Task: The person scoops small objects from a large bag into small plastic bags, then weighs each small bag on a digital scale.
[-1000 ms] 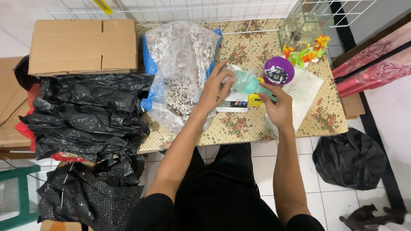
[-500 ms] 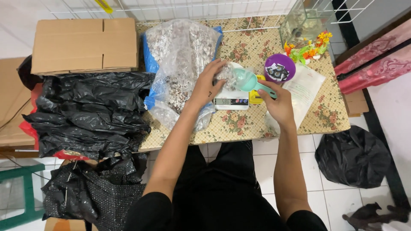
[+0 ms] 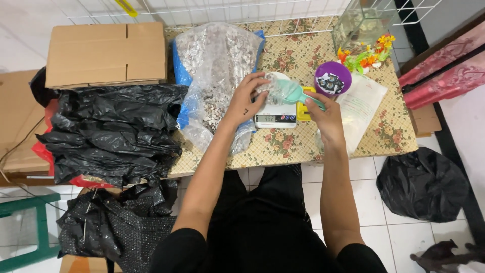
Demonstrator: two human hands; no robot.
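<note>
Head view, looking down at a counter with a floral cloth. Left hand steadies a small clear bag sitting on a digital scale; fingers curled round the bag's side, grip pinching the plastic, mouth held up. Right hand holds a teal scoop by its handle, grip closed round it, scoop head right at the small bag's opening. Can't tell how much is left in the scoop.

Big clear sack of pale gravel lies just left of the scale, on a blue bag, touching the left wrist area. Purple bowl sits just past the right hand, a sheet of flat clear bags beside it. Glass tank at the far right corner, plastic flowers in front of it. Cardboard box and a heap of black plastic bags off to the left.

Risks, judged from this: small bag is limp, so if the left grip slackens the mouth folds and gravel spills over the scale. Pressing down on the bag would throw off the reading. Scoop tilted too fast could overshoot the weight or scatter bits onto the cloth. Scale sits near the counter's front edge, a nudge from the forearm could shift it.
</note>
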